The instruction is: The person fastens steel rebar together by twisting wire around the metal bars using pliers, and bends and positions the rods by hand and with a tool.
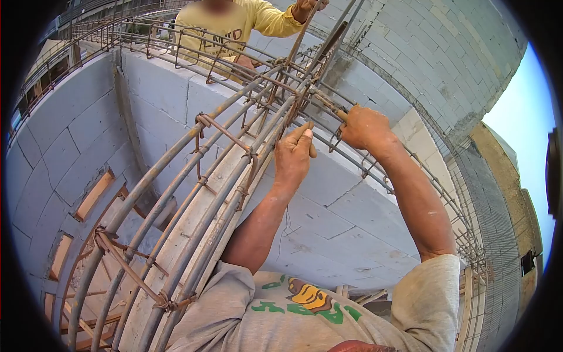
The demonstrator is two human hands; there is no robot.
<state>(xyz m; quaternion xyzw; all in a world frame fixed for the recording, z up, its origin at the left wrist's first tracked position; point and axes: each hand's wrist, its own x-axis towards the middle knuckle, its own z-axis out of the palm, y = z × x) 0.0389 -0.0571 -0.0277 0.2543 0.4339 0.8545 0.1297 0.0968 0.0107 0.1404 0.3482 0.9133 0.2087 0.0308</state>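
Rusty steel makes up the rebar cage point(205, 193), a long bundle of bars ringed by stirrups that lies along the top of a grey block wall point(328, 217) high above the storeys below. The left hand point(293, 154) rests against the bars near the cage's junction, fingers curled and pressed onto a bar, thumb tucked beside them. The right hand point(363, 126) is closed in a fist around a small tool or wire end point(339, 136) at the same junction; which of the two it is cannot be made out. Beyond, a co-worker in a yellow shirt point(226, 29) grips an upright bar point(302, 35) with a raised hand point(306, 7). Likely hazards: a wire tail could spring and jab a bare finger if the twist slips, and a sudden shove on the upright bar could pinch the left fingers between bars. Leaning out over the wall edge also risks lost balance.
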